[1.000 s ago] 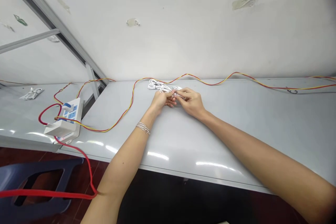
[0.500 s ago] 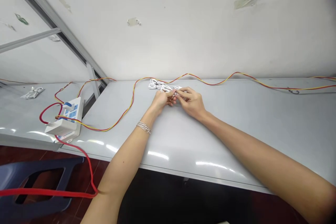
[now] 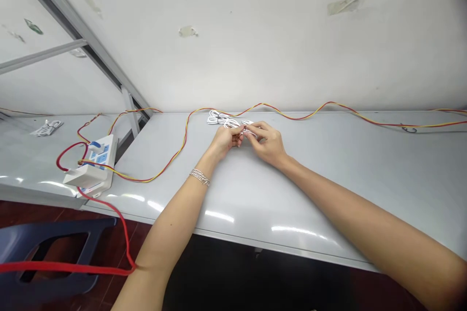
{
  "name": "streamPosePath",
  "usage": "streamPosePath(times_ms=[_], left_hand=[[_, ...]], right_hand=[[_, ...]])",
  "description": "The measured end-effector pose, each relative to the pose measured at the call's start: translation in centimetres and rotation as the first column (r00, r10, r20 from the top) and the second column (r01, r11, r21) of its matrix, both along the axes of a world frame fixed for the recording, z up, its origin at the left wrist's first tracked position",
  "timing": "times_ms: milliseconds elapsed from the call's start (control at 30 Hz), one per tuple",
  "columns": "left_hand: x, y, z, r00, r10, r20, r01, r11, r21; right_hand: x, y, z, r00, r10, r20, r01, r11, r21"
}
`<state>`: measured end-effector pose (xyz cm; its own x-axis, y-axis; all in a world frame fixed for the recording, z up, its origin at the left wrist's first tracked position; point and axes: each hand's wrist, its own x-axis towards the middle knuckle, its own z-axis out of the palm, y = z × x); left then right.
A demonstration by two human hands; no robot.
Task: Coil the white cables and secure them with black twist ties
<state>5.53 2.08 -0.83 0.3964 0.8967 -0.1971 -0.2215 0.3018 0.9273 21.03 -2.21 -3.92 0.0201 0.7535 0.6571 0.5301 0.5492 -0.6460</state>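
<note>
A coiled white cable (image 3: 230, 123) is in my left hand (image 3: 225, 140), whose thumb and fingers are closed on it. My right hand (image 3: 268, 142) meets it from the right, thumb and forefinger pinched on a thin dark tie (image 3: 244, 129) at the cable. My fingers hide most of the held coil; white strands show between and just behind the hands. Touching or close behind my left hand, a second white cable bundle (image 3: 216, 117) lies on the grey table (image 3: 314, 175), bound with a dark tie.
A red-and-yellow twisted wire (image 3: 184, 136) runs along the wall. At left stands a white power strip (image 3: 105, 158) with plugs and a red cord (image 3: 126, 233). Another white cable bundle (image 3: 47, 128) lies far left. A dark tie (image 3: 408, 129) lies at right. A blue stool (image 3: 87, 252) stands below.
Both hands stay together in nearly the same place, with small finger movements at the tie. A white strand now shows more clearly under my right fingers. The view has shifted slightly.
</note>
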Motion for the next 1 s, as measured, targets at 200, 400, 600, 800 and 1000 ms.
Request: streamPosePath(times_ms=[200,400,600,800,1000], left_hand=[[0.5,-0.5,0.0,0.99,0.09,-0.112,-0.08,0.993,0.09],[0.7,-0.6,-0.1,0.97,0.174,-0.168,-0.146,0.975,0.167],[0.7,-0.6,-0.1,0.966,0.17,-0.193,-0.134,0.974,0.185],[0.7,-0.7,0.0,0.967,0.167,-0.191,-0.129,0.972,0.196],[0.7,-0.8,0.2,0.965,0.169,-0.199,-0.129,0.972,0.197]], right_hand=[[0.0,0.3,0.1,0.989,-0.001,-0.145,-0.016,0.993,-0.114],[0.3,1.1,-0.1,0.937,-0.02,-0.348,-0.07,0.967,-0.245],[0.5,1.4,-0.4,0.922,-0.028,-0.386,-0.101,0.945,-0.311],[0.6,1.4,-0.3,0.915,-0.017,-0.403,-0.116,0.945,-0.305],[1.0,1.5,0.0,0.919,-0.015,-0.393,-0.132,0.929,-0.345]])
